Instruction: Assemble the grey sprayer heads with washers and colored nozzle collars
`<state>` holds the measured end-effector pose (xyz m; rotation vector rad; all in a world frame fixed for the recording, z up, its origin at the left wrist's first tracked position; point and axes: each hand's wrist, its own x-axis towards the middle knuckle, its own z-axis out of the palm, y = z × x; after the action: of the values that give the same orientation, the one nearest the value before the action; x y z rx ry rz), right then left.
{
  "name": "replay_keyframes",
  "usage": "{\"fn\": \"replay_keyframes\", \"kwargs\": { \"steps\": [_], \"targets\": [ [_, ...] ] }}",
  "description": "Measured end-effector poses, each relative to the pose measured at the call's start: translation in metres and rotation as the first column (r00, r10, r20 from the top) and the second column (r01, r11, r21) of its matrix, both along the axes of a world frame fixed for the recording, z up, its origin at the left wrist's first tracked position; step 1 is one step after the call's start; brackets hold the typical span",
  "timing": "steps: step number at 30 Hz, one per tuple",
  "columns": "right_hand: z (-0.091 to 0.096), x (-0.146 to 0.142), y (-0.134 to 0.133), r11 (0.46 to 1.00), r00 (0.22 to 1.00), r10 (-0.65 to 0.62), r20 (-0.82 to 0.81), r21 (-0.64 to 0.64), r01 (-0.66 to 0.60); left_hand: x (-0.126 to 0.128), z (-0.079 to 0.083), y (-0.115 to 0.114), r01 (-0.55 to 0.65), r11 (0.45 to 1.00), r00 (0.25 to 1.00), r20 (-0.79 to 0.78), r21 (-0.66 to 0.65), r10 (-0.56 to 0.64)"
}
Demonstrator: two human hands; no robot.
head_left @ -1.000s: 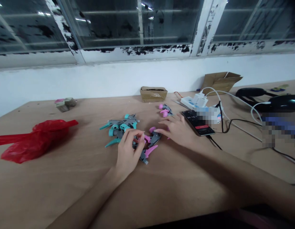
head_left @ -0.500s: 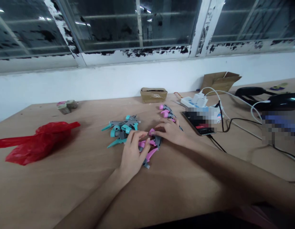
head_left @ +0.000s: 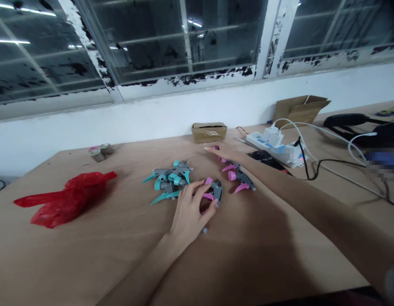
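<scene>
**A:** What's the left hand [head_left: 192, 208] got?

**B:** Fingers and thumb are closed round one of the pink trigger sprayer heads [head_left: 213, 192]. There's a little pile of them right under its fingertips on the table [head_left: 120, 255]. The teal trigger sprayer heads [head_left: 169, 178] are heaped just left of that grip.

**A:** And the right hand [head_left: 225, 152]?

**B:** Stretched out flat, fingers apart, holding nothing. More pink ones lie by its wrist, and there's a phone [head_left: 267, 158] just to its right.

**A:** Tricky to handle?

**B:** Doubt it. Light, stiff plastic I'd guess, maybe a bit slick. I'd pinch the grey body, not the thin lever. That looks like it'd snag on its neighbours.
</scene>
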<state>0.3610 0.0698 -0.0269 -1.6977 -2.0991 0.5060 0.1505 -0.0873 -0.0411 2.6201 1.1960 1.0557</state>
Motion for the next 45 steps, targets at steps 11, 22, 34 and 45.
{"fn": "replay_keyframes", "kwargs": {
  "steps": [11, 22, 34, 45],
  "targets": [
    [0.009, 0.012, -0.085, 0.852, 0.890, 0.410, 0.200, 0.265, -0.452, 0.002, -0.002, 0.001, -0.007, 0.999, 0.999, -0.032, -0.052, 0.006],
    [-0.042, 0.025, -0.106, 0.841, 0.933, 0.105, 0.344, 0.469, -0.268, 0.010, -0.002, 0.003, 0.008, 1.000, 0.980, -0.201, 0.013, -0.005],
    [-0.014, -0.001, -0.102, 0.851, 0.966, 0.078, 0.244, 0.489, -0.193, 0.006, 0.000, 0.004, -0.021, 0.997, 0.988, -0.152, -0.078, 0.009],
    [-0.020, -0.036, -0.116, 0.932, 0.955, 0.064, 0.290, 0.325, -0.161, -0.004, 0.009, 0.005, -0.107, 0.988, 0.983, 0.134, -0.113, 0.122]
  ]
}}
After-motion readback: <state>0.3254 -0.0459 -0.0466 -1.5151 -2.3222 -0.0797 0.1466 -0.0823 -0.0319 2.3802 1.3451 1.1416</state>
